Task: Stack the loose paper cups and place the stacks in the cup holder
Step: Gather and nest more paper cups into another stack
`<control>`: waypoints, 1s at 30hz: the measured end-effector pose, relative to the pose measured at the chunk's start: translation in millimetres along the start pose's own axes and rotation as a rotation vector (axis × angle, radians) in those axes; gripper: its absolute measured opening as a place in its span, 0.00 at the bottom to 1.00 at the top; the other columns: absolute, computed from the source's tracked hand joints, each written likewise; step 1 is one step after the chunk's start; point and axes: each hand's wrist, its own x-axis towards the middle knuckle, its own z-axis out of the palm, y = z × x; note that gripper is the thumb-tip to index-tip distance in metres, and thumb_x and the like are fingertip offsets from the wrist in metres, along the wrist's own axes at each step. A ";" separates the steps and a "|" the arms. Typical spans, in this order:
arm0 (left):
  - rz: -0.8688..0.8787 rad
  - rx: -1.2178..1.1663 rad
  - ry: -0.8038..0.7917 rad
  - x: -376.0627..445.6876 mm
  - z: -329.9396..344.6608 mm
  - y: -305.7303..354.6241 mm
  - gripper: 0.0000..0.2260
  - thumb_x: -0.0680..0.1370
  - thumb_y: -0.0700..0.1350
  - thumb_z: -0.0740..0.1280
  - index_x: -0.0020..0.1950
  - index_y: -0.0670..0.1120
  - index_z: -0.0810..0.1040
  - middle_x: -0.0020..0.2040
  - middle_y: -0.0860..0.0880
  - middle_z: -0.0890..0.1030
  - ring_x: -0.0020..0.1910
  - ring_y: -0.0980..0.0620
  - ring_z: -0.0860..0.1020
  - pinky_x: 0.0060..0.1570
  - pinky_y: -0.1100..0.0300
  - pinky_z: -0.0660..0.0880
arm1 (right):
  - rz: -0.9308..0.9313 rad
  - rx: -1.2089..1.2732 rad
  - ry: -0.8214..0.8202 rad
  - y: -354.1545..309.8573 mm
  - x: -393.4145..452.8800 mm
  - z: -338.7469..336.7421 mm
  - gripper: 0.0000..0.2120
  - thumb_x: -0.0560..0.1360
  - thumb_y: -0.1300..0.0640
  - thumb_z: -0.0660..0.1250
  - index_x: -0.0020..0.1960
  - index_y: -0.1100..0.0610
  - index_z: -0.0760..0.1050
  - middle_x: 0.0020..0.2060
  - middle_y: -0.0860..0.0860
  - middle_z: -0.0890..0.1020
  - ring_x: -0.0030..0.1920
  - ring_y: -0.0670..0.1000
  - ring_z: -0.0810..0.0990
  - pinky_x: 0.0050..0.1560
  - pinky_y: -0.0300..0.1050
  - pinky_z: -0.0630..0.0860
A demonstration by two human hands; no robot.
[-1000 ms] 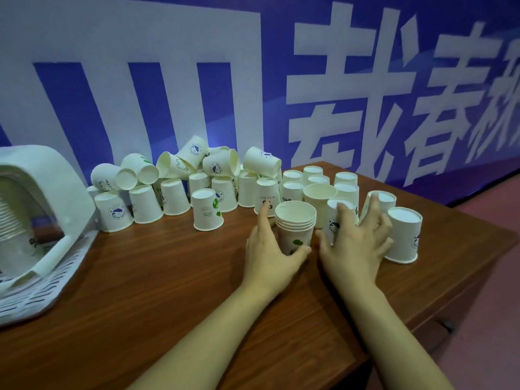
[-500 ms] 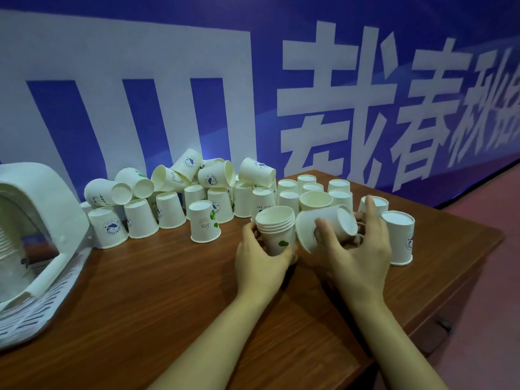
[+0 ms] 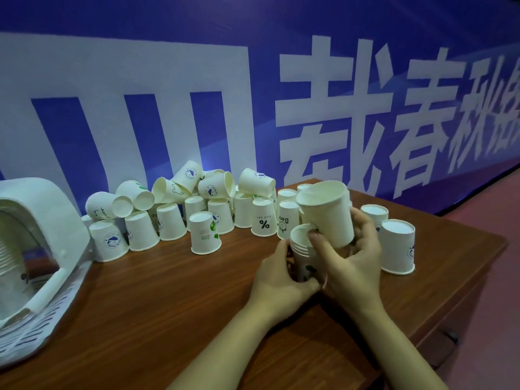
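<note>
Left hand (image 3: 277, 277) wrapped around nested stack of paper cups (image 3: 302, 256), mouth up, on wooden table (image 3: 168, 305), right of centre. Right hand (image 3: 349, 257) gripping single paper cup (image 3: 327, 212), mouth up and tilted, bottom poised just over stack's rim, to its right. Loose cups (image 3: 202, 215) heaped along far edge, most inverted, some on their sides. Two inverted cups (image 3: 396, 249) right of hands. White cup holder (image 3: 42, 249) at left edge, cups inside.
</note>
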 end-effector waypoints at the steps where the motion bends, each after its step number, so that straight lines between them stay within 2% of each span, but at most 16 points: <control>1: 0.008 0.014 -0.021 -0.1 0.4 1.2 0.27 0.61 0.60 0.77 0.59 0.61 0.76 0.49 0.57 0.85 0.47 0.58 0.83 0.50 0.58 0.82 | 0.004 -0.022 -0.015 2.1 -0.5 0.0 0.25 0.70 0.52 0.81 0.61 0.41 0.74 0.54 0.42 0.83 0.55 0.49 0.84 0.56 0.61 0.82; 3: 0.035 0.022 -0.030 -0.9 1.3 3.1 0.27 0.63 0.59 0.78 0.60 0.59 0.76 0.49 0.57 0.86 0.46 0.59 0.84 0.50 0.56 0.82 | 0.018 -0.075 0.009 3.5 -0.5 -1.0 0.21 0.69 0.34 0.76 0.58 0.39 0.76 0.53 0.44 0.81 0.56 0.51 0.81 0.57 0.62 0.80; 4: 0.047 0.022 -0.022 -1.7 1.7 4.0 0.27 0.64 0.59 0.77 0.60 0.59 0.76 0.49 0.57 0.86 0.46 0.59 0.84 0.50 0.54 0.82 | 0.020 -0.117 0.027 3.9 0.5 -1.3 0.21 0.69 0.29 0.72 0.55 0.38 0.77 0.52 0.43 0.79 0.57 0.52 0.79 0.58 0.62 0.78; 5: 0.056 0.028 -0.015 -2.2 2.3 4.4 0.27 0.64 0.59 0.77 0.61 0.59 0.76 0.49 0.57 0.86 0.44 0.59 0.84 0.49 0.53 0.82 | 0.009 -0.164 0.038 6.0 2.6 -1.6 0.19 0.68 0.27 0.69 0.52 0.37 0.77 0.50 0.41 0.77 0.57 0.51 0.76 0.59 0.60 0.77; 7: 0.073 0.057 -0.025 -2.7 2.6 5.5 0.28 0.64 0.60 0.76 0.62 0.60 0.75 0.48 0.56 0.85 0.43 0.58 0.83 0.48 0.53 0.82 | 0.004 -0.241 0.024 6.7 5.1 0.3 0.17 0.67 0.29 0.68 0.51 0.36 0.77 0.48 0.40 0.76 0.56 0.50 0.74 0.59 0.56 0.75; 12: 0.094 0.149 -0.050 -1.3 0.6 6.6 0.30 0.65 0.64 0.74 0.65 0.61 0.71 0.47 0.55 0.84 0.44 0.55 0.83 0.47 0.51 0.82 | 0.061 -0.329 -0.045 17.7 4.0 3.4 0.30 0.64 0.29 0.68 0.59 0.46 0.78 0.54 0.41 0.77 0.62 0.52 0.73 0.65 0.57 0.73; 16: 0.085 0.229 -0.033 -0.8 2.8 6.2 0.27 0.66 0.66 0.71 0.62 0.60 0.71 0.49 0.55 0.83 0.49 0.51 0.82 0.49 0.48 0.81 | 0.071 -0.240 -0.071 17.8 0.9 1.6 0.37 0.65 0.30 0.71 0.69 0.46 0.72 0.60 0.43 0.79 0.65 0.50 0.76 0.67 0.59 0.74; 20: 0.054 0.253 0.004 -0.9 2.9 5.1 0.27 0.66 0.68 0.69 0.62 0.60 0.70 0.50 0.55 0.84 0.51 0.50 0.83 0.51 0.48 0.81 | -0.006 -0.253 -0.103 14.5 -3.8 0.6 0.33 0.72 0.33 0.66 0.75 0.39 0.64 0.62 0.39 0.75 0.67 0.48 0.73 0.70 0.59 0.71; 24: 0.061 0.242 0.013 -2.2 0.4 8.1 0.28 0.67 0.65 0.70 0.65 0.60 0.70 0.52 0.56 0.85 0.52 0.50 0.83 0.51 0.49 0.81 | -0.100 -0.306 -0.137 16.4 -4.8 -0.6 0.30 0.78 0.37 0.61 0.77 0.43 0.65 0.69 0.44 0.71 0.72 0.49 0.70 0.72 0.62 0.67; 26: 0.054 0.251 0.010 -3.7 0.0 8.8 0.30 0.66 0.65 0.70 0.66 0.60 0.69 0.54 0.55 0.84 0.53 0.49 0.83 0.52 0.49 0.81 | -0.114 -0.322 -0.142 16.8 -6.6 -1.7 0.26 0.80 0.38 0.59 0.76 0.43 0.66 0.68 0.43 0.71 0.72 0.48 0.69 0.73 0.63 0.66; 30: 0.019 0.317 0.059 -3.6 -1.4 9.1 0.31 0.68 0.66 0.70 0.66 0.56 0.70 0.56 0.53 0.84 0.56 0.46 0.82 0.57 0.47 0.79 | -0.051 -0.394 -0.131 14.6 -6.9 -2.6 0.21 0.80 0.38 0.51 0.68 0.39 0.74 0.62 0.40 0.75 0.68 0.46 0.68 0.71 0.61 0.65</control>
